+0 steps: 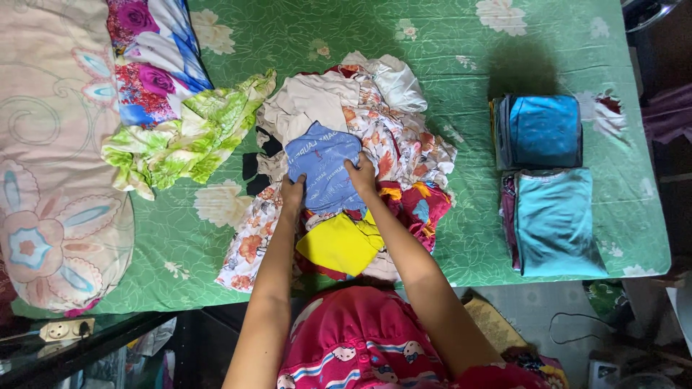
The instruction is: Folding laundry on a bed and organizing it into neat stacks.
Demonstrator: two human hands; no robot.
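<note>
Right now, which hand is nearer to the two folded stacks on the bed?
The right hand. It grips the blue cloth's right edge, on the side facing the folded stacks. The left hand holds the cloth's lower left edge, farther from them.

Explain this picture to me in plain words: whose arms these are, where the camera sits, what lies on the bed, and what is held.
There is one picture, taken from a camera worn on a person's head, looking down at their own two bare arms. The left hand and right hand both grip a blue cloth on top of a heap of unfolded clothes, which also holds a yellow cloth. All this lies on a bed with a green flowered sheet. To the right sit two stacks of folded clothes. To the left lie a green patterned cloth and a pink pillow.
</note>
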